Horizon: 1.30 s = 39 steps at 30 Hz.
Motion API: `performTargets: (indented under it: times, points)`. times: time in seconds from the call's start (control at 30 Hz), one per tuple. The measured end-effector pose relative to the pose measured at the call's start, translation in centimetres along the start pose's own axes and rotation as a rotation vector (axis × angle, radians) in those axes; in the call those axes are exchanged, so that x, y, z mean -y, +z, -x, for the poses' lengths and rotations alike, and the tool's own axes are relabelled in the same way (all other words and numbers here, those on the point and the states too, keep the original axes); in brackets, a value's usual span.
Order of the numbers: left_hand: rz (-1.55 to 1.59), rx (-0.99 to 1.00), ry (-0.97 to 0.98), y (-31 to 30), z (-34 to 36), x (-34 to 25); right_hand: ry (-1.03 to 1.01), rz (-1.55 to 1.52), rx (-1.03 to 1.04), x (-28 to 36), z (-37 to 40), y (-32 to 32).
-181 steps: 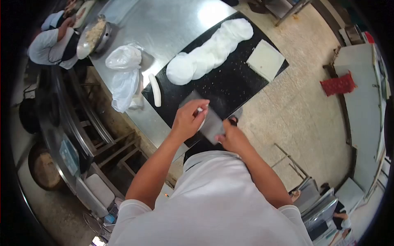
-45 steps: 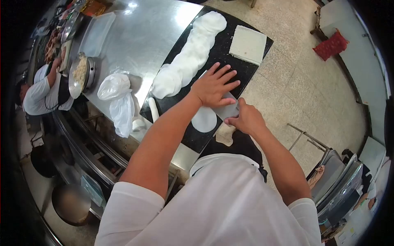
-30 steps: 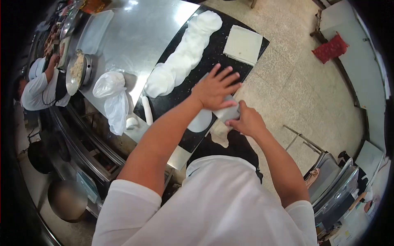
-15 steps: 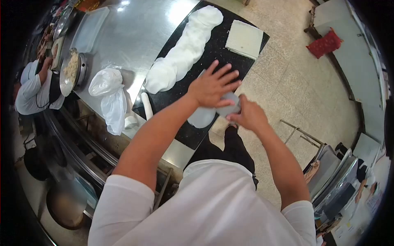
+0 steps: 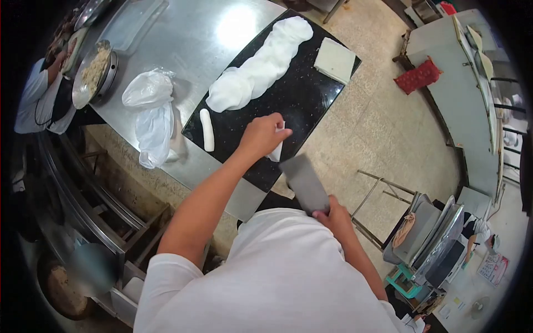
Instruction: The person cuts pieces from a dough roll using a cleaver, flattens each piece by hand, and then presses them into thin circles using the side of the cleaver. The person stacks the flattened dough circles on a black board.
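On the black board (image 5: pixel 311 102), my left hand (image 5: pixel 264 135) pinches a thin white dough round (image 5: pixel 276 152), partly hidden under the fingers. My right hand (image 5: pixel 336 217) is wrapped round the end of a wide grey metal blade (image 5: pixel 305 184), held off the board's near edge. Overlapping white dough rounds (image 5: pixel 250 80) form a long row across the board. At its left edge lies a white dough roll (image 5: pixel 207 130). A stack of square white sheets (image 5: pixel 335 61) rests at the far right corner.
Left on the steel table (image 5: pixel 189 33) are a plastic bag (image 5: pixel 149 91), a bowl of filling (image 5: pixel 95 72) and a clear tray (image 5: pixel 132 25). A co-worker's sleeve (image 5: pixel 34 91) shows at far left. A metal rack (image 5: pixel 380 183) and upright trays (image 5: pixel 433 233) stand right.
My left hand has gone from spread flat to pinching the dough round. My right hand has drawn the blade back towards my body, off the dough. The view has shifted.
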<state>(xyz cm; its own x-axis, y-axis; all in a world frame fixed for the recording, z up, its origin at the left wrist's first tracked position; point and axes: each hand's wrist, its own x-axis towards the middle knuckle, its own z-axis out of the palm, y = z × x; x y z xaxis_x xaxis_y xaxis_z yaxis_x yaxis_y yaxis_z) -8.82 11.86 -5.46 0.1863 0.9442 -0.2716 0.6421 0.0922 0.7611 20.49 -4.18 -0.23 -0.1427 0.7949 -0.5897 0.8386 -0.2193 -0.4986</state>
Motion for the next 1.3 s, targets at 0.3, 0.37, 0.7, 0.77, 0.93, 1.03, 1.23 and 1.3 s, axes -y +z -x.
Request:
performTargets:
  times: [0.3, 0.37, 0.7, 0.77, 0.93, 1.03, 1.23, 1.3]
  points:
    - [0.160, -0.399, 0.033, 2.0, 3.0, -0.2, -0.285, 0.021, -0.059, 5.0, -15.6, -3.4]
    - [0.131, -0.446, 0.052, 1.8, 4.1, -1.1, -0.405, 0.033, 0.079, 6.3, -15.9, -2.3]
    - [0.562, -0.831, -0.250, -4.1, 4.7, -1.4, -0.525, 0.127, 0.353, 0.1, -18.1, -8.6]
    - [0.515, -0.899, -0.374, -6.9, 3.5, 0.3, -0.416, 0.112, 0.325, -0.3, -18.6, -10.6]
    - [0.256, -1.053, -0.413, -7.8, 4.0, 6.4, -0.521, -0.125, 0.172, -0.4, -20.0, -13.8]
    - [0.098, -1.033, -0.440, -6.8, 7.4, 5.6, -0.551, -0.535, 0.029, 0.1, -21.2, -14.9]
    - [-0.126, -1.015, -0.583, -0.9, 11.6, 5.9, 0.011, -1.131, 0.012, 3.8, -26.9, -11.8]
    - [-0.153, -0.963, -0.428, -0.3, 11.9, 6.4, 0.051, -1.151, -0.010, 3.4, -26.0, -10.4]
